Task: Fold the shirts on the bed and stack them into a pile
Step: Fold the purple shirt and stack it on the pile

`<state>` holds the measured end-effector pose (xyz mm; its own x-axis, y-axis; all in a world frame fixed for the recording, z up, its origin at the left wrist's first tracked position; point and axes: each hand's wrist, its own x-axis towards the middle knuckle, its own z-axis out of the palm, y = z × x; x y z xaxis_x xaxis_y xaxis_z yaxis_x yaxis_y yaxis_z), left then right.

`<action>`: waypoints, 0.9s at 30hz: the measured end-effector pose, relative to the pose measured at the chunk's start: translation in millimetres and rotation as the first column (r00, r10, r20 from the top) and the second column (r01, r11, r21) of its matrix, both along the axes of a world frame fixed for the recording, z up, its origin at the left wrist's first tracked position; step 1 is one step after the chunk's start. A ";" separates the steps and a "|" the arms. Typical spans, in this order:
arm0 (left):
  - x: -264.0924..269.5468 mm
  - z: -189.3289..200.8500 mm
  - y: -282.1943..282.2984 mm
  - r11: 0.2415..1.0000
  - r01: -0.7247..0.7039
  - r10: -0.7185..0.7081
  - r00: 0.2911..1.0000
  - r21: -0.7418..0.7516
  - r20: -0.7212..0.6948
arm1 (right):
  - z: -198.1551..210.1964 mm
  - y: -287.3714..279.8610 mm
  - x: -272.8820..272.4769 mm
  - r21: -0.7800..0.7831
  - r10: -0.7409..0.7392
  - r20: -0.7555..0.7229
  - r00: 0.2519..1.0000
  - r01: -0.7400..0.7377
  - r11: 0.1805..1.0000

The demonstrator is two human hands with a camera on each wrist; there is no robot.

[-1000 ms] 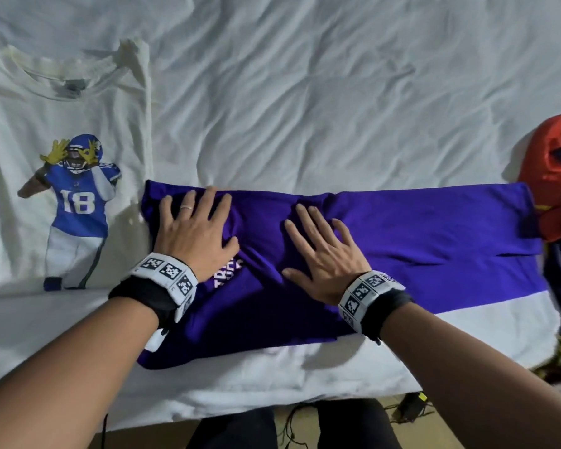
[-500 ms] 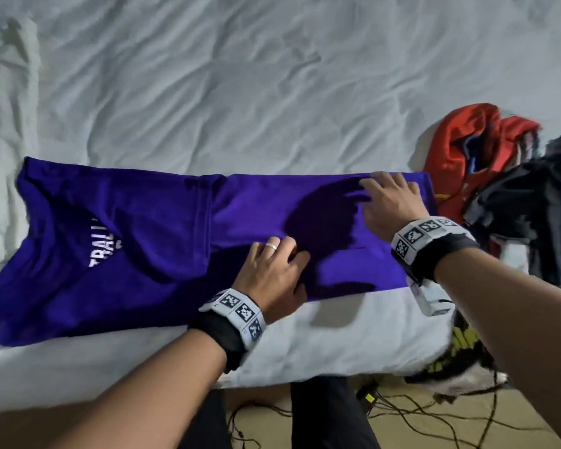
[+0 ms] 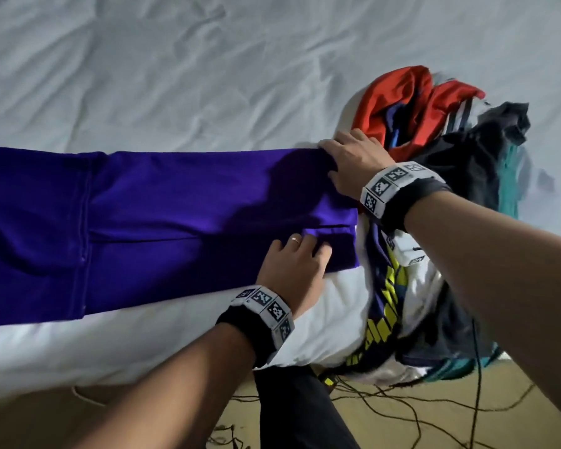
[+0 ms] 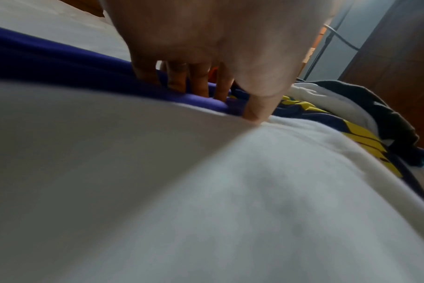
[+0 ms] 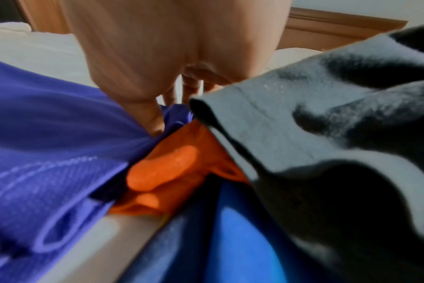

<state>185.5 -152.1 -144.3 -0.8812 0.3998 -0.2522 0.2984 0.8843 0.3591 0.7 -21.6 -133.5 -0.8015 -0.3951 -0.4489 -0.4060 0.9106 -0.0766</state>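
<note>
I have the purple shirt [image 3: 162, 222] lying as a long narrow band across the bed [image 3: 208, 76], its sides already turned in so that a lengthwise fold line runs along it, and both my hands are at its hem end, the end nearest the heap of unfolded clothes [image 3: 460, 176]. My right hand [image 3: 353, 160] is at the far corner of that hem, fingers curled over the edge and thumb pressed into the cloth — the right wrist view shows the purple fabric bunching under the thumb, so I judge this a pinch on the shirt. My left hand [image 3: 293, 264] is at the near corner of the same hem; the left wrist view shows my fingers [image 4: 199, 82] bent down onto the purple edge and the thumb dug in just beside it at the sheet, which reads as a grip taking hold of the shirt. As I judge it, this shirt is about halfway done: the lengthwise folds are in, and the hem has yet to be carried over toward the collar end, which runs out of view. After that comes the stacking, and the heap beside the hem — an orange garment [image 3: 399, 105], a dark one, one with yellow print [image 3: 387, 296] — is all unfolded, so most of the task is left.
</note>
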 end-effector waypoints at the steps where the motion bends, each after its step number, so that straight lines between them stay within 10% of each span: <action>1: -0.9 -0.4 5.1 1.000 -0.016 0.016 1.000 -0.002 -0.002 | 0.6 -0.1 -2.0 0.003 0.008 0.001 1.000 -0.008 1.000; 7: -4.2 11.2 12.2 0.999 -0.025 0.025 1.000 0.040 -0.013 | 17.6 -2.7 -11.4 -0.101 -0.089 0.105 0.991 0.099 0.990; 12: -6.4 48.8 -23.9 0.922 -0.305 0.307 0.951 0.240 0.031 | 66.5 -38.5 -18.7 -0.234 -0.243 0.308 0.920 0.320 0.918; 20: 29.4 90.5 -146.4 0.500 -0.740 0.687 0.656 0.450 0.314 | 116.1 -179.8 -8.3 -0.519 -0.189 0.391 0.901 0.386 0.763; 27: 91.4 86.4 -288.1 0.234 -0.818 0.796 0.471 0.525 0.380 | 107.1 -349.2 33.8 -0.556 -0.048 0.457 0.888 0.327 0.764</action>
